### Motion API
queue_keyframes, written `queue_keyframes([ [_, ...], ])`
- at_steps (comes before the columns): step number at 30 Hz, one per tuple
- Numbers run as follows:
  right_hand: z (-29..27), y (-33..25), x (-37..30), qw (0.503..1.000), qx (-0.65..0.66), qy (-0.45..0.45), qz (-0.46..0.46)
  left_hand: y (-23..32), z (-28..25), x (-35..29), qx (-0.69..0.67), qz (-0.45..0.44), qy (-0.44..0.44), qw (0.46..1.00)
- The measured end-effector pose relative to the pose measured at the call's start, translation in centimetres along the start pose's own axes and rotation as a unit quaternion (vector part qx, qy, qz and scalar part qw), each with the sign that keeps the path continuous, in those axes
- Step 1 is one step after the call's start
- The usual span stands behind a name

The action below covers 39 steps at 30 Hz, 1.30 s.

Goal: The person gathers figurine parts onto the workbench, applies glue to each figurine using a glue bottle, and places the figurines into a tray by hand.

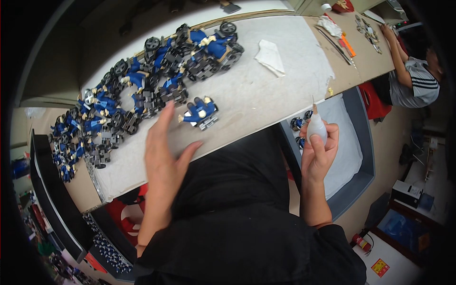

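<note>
My right hand [321, 152] grips a white squeeze bottle [316, 129] with a thin needle tip pointing up, thumb pressed on its side. Fingers stretched and thumb apart, my left hand [165, 147] is held empty over the worktable's front edge, slightly blurred. Just beyond its thumb, a single blue-clothed figurine [202, 113] with grey and black parts rests on the pale table covering. Past my left fingertips spreads a long pile of similar figurines [142, 85] with black wheels and dark grey bases.
A folded white paper [270, 58] lies on the worktable [247, 95]. Tools and an orange cutter [348, 46] sit at its far right. A grey bin [363, 166], lined in white, holds several figurines beside my right arm. A co-worker [413, 78] sits beyond.
</note>
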State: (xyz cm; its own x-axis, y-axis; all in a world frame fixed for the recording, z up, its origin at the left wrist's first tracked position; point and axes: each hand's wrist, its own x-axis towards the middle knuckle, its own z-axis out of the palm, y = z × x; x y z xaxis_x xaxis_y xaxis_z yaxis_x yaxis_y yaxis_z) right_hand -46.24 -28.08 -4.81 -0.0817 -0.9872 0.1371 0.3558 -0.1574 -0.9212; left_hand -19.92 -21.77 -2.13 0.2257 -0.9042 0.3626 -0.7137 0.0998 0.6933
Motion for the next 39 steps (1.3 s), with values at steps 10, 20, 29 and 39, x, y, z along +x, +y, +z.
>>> queue_keyframes([
  [10,0.4,-1.6,1.7,0.999,0.016,0.033,0.017,5.7,6.4,14.4,0.227,0.391,-0.184,0.873],
  [20,-2.7,-2.9,6.7,0.999,-0.033,-0.013,0.040,6.9,12.3,19.1,0.279,0.369,-0.330,0.823],
  [29,-1.4,-1.4,12.6,0.999,-0.007,0.022,0.048,9.8,26.8,27.5,0.281,0.365,-0.127,0.878],
  [39,-1.1,-1.3,16.6,0.996,-0.066,0.024,-0.063,12.2,19.6,28.2,-0.234,-0.080,-0.363,0.898],
])
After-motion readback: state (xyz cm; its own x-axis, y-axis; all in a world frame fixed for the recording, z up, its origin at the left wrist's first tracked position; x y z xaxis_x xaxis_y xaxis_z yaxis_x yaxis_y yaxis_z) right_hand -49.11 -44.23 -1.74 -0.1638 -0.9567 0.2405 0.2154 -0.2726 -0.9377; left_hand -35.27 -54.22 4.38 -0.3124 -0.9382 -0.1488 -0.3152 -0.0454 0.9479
